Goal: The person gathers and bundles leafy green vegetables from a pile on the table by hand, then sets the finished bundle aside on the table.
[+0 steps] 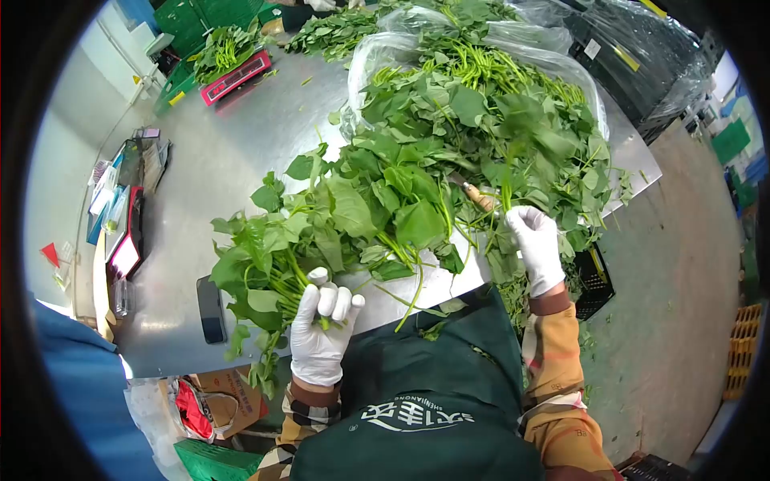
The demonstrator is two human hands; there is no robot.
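Note:
My left hand (322,329), in a white glove, is closed round the stems of a bunch of leafy greens (277,272) at the table's front edge. The leaves of that bunch spread up and to the left. On the right, my gloved right hand (533,244) pinches a leafy green stem (507,188) whose top is smeared by motion. Just left of those fingers, a wooden-handled tool (480,196) lies among the leaves; its far end is partly covered. A large heap of leafy greens (417,152) fills the space between and beyond my hands.
The metal table (313,96) carries a dark phone (212,309) near its front left edge. A red scale (235,78) with greens stands at the back left. Clear plastic (373,60) wraps the far greens. A black crate (595,280) is below on the right. Another person's gloved hand (321,4) shows at the top.

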